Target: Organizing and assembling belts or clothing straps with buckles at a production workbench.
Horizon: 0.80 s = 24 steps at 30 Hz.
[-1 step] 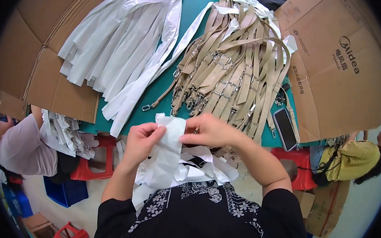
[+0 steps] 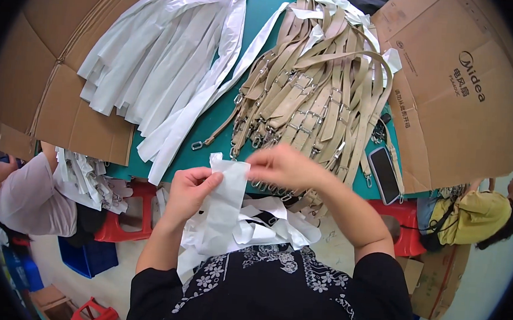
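My left hand (image 2: 192,191) pinches a long white paper or film strip (image 2: 225,202) near its upper end, with the thumb on its face. From there the strip hangs down in front of my dark patterned top. My right hand (image 2: 280,166) is at the strip's upper right corner, fingers bent toward it. Those fingers are blurred, so whether they grip the corner is unclear. Beyond my hands, a heap of beige straps (image 2: 299,97) with metal buckles and clips lies on the green table (image 2: 254,29).
Many white strips (image 2: 156,64) spread over the table's left half. Crumpled white pieces (image 2: 264,226) lie below my hands. A phone (image 2: 383,175) rests at the right edge. Cardboard panels (image 2: 451,96) flank the table. Other people sit at both sides, near red stools (image 2: 139,214).
My right hand has moved slightly up, toward the strip's upper corner. My left hand keeps its pinch in about the same place.
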{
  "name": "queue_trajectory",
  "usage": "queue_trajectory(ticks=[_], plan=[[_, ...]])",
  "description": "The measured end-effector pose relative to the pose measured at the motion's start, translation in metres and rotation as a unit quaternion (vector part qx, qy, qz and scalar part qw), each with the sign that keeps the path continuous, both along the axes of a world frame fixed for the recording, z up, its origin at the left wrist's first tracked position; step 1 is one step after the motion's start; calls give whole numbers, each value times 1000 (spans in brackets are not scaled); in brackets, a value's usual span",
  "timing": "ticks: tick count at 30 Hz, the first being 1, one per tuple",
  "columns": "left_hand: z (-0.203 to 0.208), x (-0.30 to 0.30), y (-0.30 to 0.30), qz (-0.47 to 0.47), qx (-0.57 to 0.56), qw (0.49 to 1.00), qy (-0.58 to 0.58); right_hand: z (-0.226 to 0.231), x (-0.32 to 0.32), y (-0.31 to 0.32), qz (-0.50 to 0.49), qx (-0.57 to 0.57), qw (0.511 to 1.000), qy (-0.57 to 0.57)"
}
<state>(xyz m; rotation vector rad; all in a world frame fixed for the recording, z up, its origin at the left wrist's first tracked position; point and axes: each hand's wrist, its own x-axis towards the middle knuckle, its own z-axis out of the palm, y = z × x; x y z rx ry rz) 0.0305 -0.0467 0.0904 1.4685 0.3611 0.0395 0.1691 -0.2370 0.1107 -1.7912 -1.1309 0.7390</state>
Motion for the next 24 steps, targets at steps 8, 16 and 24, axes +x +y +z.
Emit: queue_trajectory(ticks=[8, 16, 24], plan=[[-14, -5, 18, -12, -27, 998, 52, -46, 106, 52, 115, 7, 889, -444], [-28, -17, 22, 40, -85, 995, 44, 13, 100, 54, 115, 71, 930, -342], [-22, -18, 14, 11, -27, 999, 33, 62, 61, 19, 184, 41, 910, -370]])
